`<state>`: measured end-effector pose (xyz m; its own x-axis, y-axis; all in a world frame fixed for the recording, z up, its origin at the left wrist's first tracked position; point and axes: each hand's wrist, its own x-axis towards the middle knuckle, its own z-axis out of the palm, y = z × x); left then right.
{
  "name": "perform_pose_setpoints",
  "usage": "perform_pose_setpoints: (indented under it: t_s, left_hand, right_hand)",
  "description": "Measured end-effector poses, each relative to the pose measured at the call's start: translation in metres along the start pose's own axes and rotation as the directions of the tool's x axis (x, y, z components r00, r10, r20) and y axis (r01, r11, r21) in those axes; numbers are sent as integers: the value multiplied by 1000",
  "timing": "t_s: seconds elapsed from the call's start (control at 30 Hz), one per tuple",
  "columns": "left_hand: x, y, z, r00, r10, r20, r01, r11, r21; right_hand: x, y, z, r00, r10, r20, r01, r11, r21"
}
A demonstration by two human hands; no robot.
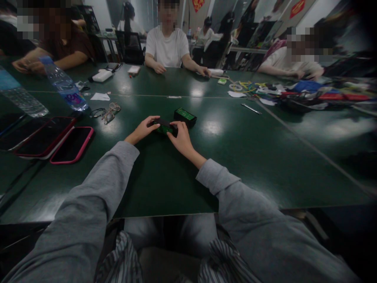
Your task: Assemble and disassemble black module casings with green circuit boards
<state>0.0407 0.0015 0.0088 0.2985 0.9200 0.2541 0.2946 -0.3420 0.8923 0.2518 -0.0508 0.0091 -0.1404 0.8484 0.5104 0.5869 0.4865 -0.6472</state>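
Note:
Between my two hands is a small black box with a green circuit board (163, 127) showing on its near side. My left hand (146, 127) grips its left end, thumb and fingers closed around it. At the opposite end, my right hand (182, 137) pinches the box with thumb and fingers. The box is low over the green table; whether it rests on it I cannot tell. Just behind my right hand lies a second black box with a green circuit board (185, 114) facing up. Parts of the held box are covered by my fingers.
To the left are eyeglasses (108, 114), a pink-edged phone (72, 144), a dark red-edged tablet (44, 135) and two water bottles, one labelled (70, 92). A metal pen-like rod (251, 109) and a pile of cables (297, 92) lie right. Several people sit around the table.

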Motion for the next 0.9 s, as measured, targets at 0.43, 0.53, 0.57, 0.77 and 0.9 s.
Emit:
perform_pose_setpoints:
  t_s: [0.43,0.53,0.57,0.77,0.9]
  left_hand:
    - [0,-3,0,1000,-3,-2,3,999,-32]
    - [0,-2,0,1000,-5,-2,4,1000,-30]
    - [0,-2,0,1000,-6,1,6,1000,-29]
    - [0,-1,-1,1000,-7,2,7,1000,-28]
    - [-1,0,-1,1000,-14,-2,14,1000,-22]
  right_hand:
    - [1,0,0,1000,7,3,-7,1000,-2]
    - [1,0,0,1000,4,2,-4,1000,-4]
    - [1,0,0,1000,2,3,-2,1000,-3]
    - [0,-1,-1,1000,-1,7,1,1000,-1]
    - [0,-1,-1,1000,-6,7,6,1000,2]
